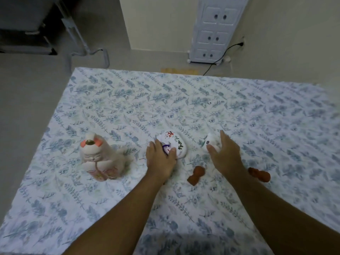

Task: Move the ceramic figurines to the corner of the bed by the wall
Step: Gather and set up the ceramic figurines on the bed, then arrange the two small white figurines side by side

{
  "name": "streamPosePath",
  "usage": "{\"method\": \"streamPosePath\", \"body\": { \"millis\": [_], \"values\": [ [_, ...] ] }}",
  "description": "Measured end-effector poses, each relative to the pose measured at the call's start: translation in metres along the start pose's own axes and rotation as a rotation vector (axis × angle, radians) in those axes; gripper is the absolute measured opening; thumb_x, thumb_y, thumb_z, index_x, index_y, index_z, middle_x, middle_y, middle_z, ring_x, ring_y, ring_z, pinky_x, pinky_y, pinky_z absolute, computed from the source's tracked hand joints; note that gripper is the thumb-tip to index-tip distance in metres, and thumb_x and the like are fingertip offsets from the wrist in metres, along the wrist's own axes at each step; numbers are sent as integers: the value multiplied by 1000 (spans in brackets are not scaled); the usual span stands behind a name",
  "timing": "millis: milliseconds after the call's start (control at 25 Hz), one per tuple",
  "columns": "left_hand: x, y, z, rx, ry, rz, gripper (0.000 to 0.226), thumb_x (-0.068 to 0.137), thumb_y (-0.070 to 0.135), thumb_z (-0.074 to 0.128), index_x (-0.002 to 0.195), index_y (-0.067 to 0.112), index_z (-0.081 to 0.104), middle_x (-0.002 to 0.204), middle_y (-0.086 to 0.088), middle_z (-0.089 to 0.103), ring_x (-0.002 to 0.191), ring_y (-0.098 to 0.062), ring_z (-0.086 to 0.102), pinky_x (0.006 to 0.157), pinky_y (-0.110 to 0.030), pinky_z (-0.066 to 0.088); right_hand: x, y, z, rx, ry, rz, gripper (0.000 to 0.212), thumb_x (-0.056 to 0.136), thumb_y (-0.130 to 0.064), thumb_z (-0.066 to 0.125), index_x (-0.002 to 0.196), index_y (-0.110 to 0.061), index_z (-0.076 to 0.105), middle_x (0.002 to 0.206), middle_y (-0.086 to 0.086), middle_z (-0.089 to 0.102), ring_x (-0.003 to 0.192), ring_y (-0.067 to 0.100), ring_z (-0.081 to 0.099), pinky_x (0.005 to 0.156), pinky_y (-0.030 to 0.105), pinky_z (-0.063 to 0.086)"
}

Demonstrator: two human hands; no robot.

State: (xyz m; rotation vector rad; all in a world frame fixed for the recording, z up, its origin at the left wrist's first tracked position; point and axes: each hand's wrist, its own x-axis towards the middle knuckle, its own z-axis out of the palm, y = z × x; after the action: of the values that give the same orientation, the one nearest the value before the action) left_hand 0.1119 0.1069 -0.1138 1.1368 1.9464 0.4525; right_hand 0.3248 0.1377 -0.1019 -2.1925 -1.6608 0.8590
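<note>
Several ceramic figurines stand on the bed (202, 100) with its blue leaf-print sheet. A pink-eared cat figurine (100, 156) sits upright at the left. My left hand (161, 157) grips a white flower-painted figurine (174, 142) in the middle. My right hand (223, 153) closes around a small white figurine (211, 141), partly hidden by my fingers. Two small brown figurines lie nearer me: one (196, 175) between my forearms, the other (259, 174) to the right of my right wrist.
Past the bed's far edge is bare floor with a white plastic drawer cabinet (215, 30) against the wall (294, 34), and a black cable (222, 54) plugged into a socket. A metal-framed piece of furniture (36, 30) stands at the far left.
</note>
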Motion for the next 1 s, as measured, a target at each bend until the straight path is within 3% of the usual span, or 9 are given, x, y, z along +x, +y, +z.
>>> {"method": "streamPosePath", "body": {
  "millis": [40,120,240,360,480,640,760,880,1000],
  "values": [
    [2,4,7,-9,14,19,79,99,44,52,157,3,16,163,-19,23,151,-40,16,122,-50,17,8,4,2,-20,-55,-11,73,96,-39,62,158,-17,28,157,16,41,146,36,32,120,50,28],
    [3,13,17,-114,65,76,84,97,41,60,159,10,13,159,-16,34,147,-37,28,117,-51,32,16,9,7,-36,-119,-62,68,96,-35,64,155,-23,34,154,15,45,144,35,33,118,48,30],
    [2,28,22,-246,125,86,90,86,37,75,159,26,22,150,-4,51,131,-16,51,99,-23,44,18,10,12,88,-105,-183,65,88,-20,75,147,-25,48,139,10,56,131,27,47,104,34,37],
    [2,39,22,-254,198,134,83,81,28,81,152,26,40,145,1,57,123,-2,51,94,-14,40,25,3,10,181,-78,-217,68,79,-12,83,140,-23,56,131,6,59,122,22,55,97,29,41],
    [0,44,14,-152,315,226,67,85,19,76,146,20,50,142,-2,60,128,-13,55,101,-21,43,32,-8,10,86,-41,-256,68,79,-10,82,141,-18,55,134,6,63,125,24,57,103,34,45],
    [2,40,8,33,435,342,44,86,13,75,128,8,62,115,-9,70,102,-27,62,92,-42,54,34,-21,17,-127,-41,-335,62,81,-7,78,139,-13,56,133,9,64,126,29,53,104,38,45],
    [-5,37,18,58,403,263,59,85,13,73,141,9,53,134,-9,61,118,-29,50,99,-39,47,33,-26,26,-186,-43,-351,63,83,-9,77,142,-10,54,134,12,58,127,30,50,100,37,46],
    [-7,33,19,8,363,273,60,80,4,66,137,10,51,126,-6,61,112,-28,51,97,-34,45,32,-24,30,-120,-56,-335,64,85,-7,77,143,-8,51,141,13,54,130,29,51,103,38,46],
    [-2,34,6,2,307,307,45,78,7,67,122,8,56,112,-6,64,101,-27,57,87,-37,48,26,-23,26,-47,-89,-290,70,83,-14,81,146,-13,49,143,12,54,133,28,50,106,42,44]
  ]
}}
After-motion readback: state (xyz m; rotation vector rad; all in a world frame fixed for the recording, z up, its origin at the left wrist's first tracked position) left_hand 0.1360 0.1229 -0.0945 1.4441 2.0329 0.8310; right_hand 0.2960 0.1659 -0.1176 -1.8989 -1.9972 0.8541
